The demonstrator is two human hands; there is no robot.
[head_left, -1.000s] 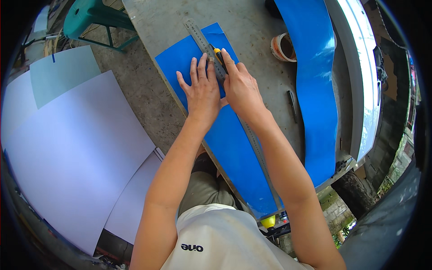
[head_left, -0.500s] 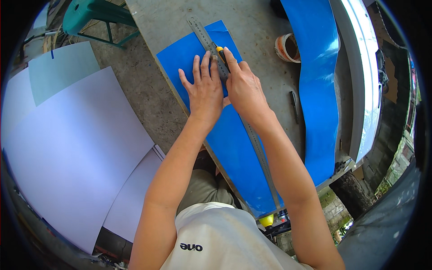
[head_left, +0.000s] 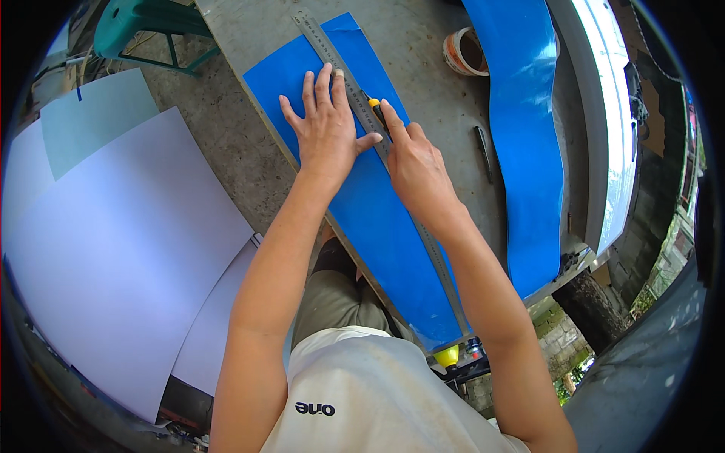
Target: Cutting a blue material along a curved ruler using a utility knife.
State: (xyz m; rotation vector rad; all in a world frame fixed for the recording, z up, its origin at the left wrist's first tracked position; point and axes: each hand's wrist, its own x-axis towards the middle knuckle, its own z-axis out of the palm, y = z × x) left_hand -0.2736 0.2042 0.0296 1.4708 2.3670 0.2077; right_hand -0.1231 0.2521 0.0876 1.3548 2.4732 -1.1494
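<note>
Right hand (head_left: 418,162), fingers wrapped round cutter (head_left: 374,104), has slid toward us along ruler (head_left: 323,45); our left (head_left: 326,140) stays, fingers spread, on ruler atop blue sheet (head_left: 370,219) on table (head_left: 445,102). Stroke seems partway, we judge.

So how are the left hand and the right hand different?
The left hand has its fingers spread, while the right hand is curled. The left hand's fingertips touch the metal ruler; the right hand holds a yellow-and-black cutter. Both are bare.

Right hand (head_left: 418,161) and knife (head_left: 376,107) moved down along ruler (head_left: 353,94); left thumb tip (head_left: 370,141) uncovered.
</note>
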